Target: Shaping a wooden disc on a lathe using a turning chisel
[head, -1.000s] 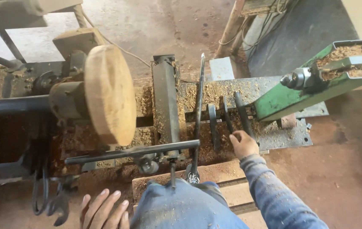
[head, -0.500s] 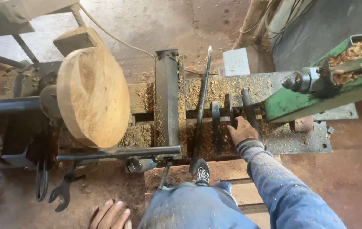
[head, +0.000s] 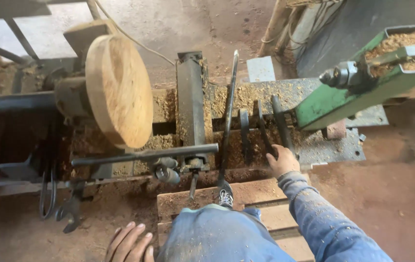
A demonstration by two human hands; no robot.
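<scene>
Head view: right hand (head: 282, 161) grips a dark chisel (head: 281, 125), left hand (head: 128, 242) spread open; green tray (head: 401, 68) holds sawdust (head: 398, 42).

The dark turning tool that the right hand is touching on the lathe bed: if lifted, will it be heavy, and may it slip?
The turning tool looks like solid dark metal, so probably stiff and heavy. Sawdust around it may make it slippery. The right hand touches its near end, so it may tip.

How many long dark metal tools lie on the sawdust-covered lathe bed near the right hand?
4: a long rod leftmost, a flat bar, a thin one, and one under the right hand. Sawdust may hide more.
</scene>
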